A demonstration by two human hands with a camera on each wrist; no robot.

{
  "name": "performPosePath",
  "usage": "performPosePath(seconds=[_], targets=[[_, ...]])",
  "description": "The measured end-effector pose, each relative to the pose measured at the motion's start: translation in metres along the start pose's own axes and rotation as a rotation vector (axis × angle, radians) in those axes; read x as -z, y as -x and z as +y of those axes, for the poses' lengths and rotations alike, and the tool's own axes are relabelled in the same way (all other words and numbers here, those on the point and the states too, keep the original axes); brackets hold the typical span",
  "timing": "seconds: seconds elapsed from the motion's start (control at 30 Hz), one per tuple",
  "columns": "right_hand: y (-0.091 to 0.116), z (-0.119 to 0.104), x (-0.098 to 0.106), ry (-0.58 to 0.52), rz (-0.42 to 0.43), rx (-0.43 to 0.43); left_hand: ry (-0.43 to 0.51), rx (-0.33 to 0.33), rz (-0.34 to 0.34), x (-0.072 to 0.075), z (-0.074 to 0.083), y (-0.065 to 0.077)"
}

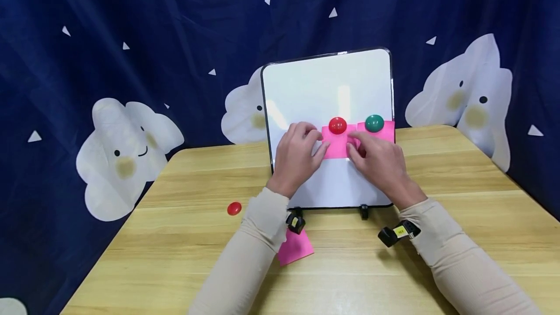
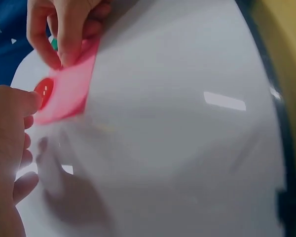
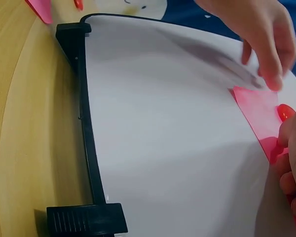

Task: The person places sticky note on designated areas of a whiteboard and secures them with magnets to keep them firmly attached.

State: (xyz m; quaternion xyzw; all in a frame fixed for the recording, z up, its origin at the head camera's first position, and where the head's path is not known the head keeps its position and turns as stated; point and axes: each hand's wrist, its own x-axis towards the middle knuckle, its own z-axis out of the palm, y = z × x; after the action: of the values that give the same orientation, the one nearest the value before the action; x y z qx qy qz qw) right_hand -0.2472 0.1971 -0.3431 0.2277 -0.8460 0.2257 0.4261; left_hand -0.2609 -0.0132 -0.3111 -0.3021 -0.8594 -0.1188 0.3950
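A whiteboard stands tilted on the table. Two pink sticky notes lie side by side on it: a red round magnet sits on the left note, a green round magnet on the right one. My left hand is at the left note's left edge, fingers bent loosely, with nothing visible between them. At that note's right edge is my right hand, its thumb and index tips close to the paper. In the left wrist view, the right fingertips appear to touch the note.
Another red magnet lies on the wooden table left of the board. Pink notes lie in front of it, partly under my left forearm. Black feet support the board, and a dark blue curtain hangs behind.
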Motion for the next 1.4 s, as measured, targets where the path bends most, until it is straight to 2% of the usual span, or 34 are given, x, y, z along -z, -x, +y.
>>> performPosePath(seconds=[0.13, 0.4, 0.87, 1.07, 1.2, 1.4], targets=[[0.001, -0.002, 0.001, -0.006, 0.004, 0.001, 0.024, 0.01, -0.004, 0.006, -0.009, 0.017], [0.004, -0.006, -0.001, -0.018, -0.01, 0.03, 0.071, -0.012, -0.038, 0.014, -0.021, 0.046], [0.008, -0.025, -0.016, -0.092, -0.089, 0.052, 0.106, -0.024, -0.082, 0.021, -0.031, 0.079], [0.01, -0.033, -0.018, -0.11, -0.123, 0.058, 0.119, 0.004, -0.095, 0.021, -0.035, 0.086], [0.012, -0.039, -0.02, -0.126, -0.133, 0.08, 0.122, -0.013, -0.088, 0.021, -0.037, 0.086], [0.016, -0.052, -0.024, -0.169, -0.225, 0.083, 0.111, -0.026, -0.092, 0.024, -0.041, 0.09]])
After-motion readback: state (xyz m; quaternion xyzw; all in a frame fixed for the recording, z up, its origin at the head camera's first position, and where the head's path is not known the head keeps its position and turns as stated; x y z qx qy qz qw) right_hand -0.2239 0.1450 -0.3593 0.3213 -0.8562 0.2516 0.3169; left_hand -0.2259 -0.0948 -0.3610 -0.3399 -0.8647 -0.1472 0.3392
